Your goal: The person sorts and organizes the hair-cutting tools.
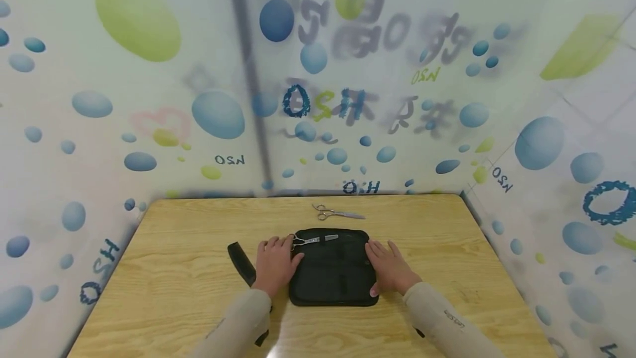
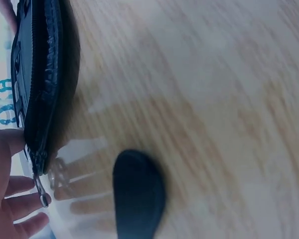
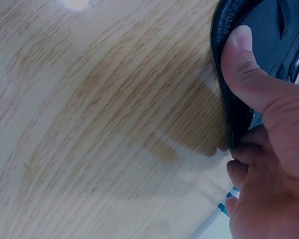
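Note:
A black zip-edged case [image 1: 333, 275] lies open and flat on the table. A pair of scissors [image 1: 308, 241] is tucked under a loop in its upper half, handles reaching past the left edge. My left hand [image 1: 275, 265] rests at that edge, thumb touching the case and fingers extended near the scissors' handles. At the right edge, my right hand [image 1: 392, 267] holds the case, its thumb [image 3: 241, 64] on the rim and the other fingers along the side. Another pair of scissors [image 1: 343, 214] lies beyond the case.
A long black object [image 1: 242, 263] with a rounded end lies left of the case, partly hidden by my left hand and forearm. The wooden table [image 1: 189, 258] meets a patterned wall covering [image 1: 208, 175] at its back edge.

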Motion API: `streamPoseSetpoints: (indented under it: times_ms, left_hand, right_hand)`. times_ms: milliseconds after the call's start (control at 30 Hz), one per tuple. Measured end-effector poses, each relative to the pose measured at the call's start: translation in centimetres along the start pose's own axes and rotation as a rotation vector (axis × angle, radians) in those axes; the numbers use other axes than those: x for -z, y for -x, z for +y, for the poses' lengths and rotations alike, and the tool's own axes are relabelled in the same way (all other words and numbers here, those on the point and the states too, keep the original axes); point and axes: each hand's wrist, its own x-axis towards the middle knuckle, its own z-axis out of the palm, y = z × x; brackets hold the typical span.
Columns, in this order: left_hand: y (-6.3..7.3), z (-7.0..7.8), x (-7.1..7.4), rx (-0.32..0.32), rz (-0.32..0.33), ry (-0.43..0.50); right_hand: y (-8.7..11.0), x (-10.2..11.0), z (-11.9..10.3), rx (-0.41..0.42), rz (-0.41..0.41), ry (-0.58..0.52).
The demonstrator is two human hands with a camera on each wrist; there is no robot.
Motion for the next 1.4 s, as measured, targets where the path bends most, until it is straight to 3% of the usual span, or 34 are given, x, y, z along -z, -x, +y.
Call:
streamPoseSetpoints:
  times_ms: [367, 533, 1400]
  left_hand:
    - [0.13, 0.18, -0.48, -0.011, 0.052, 0.088]
    - [0.04, 0.26, -0.47, -0.032, 0.088, 0.096]
    - [-0.12, 0.05, -0.97, -0.063, 0.145, 0.139]
  right_hand:
    - [-0.16, -0.25, 0.21, -0.004, -0.005, 0.019]
    - [-0.09, -0.31, 0.17, -0.006, -0.006, 0.011]
    - [-0.12, -0.2, 0.15, -0.011, -0.01, 0.008]
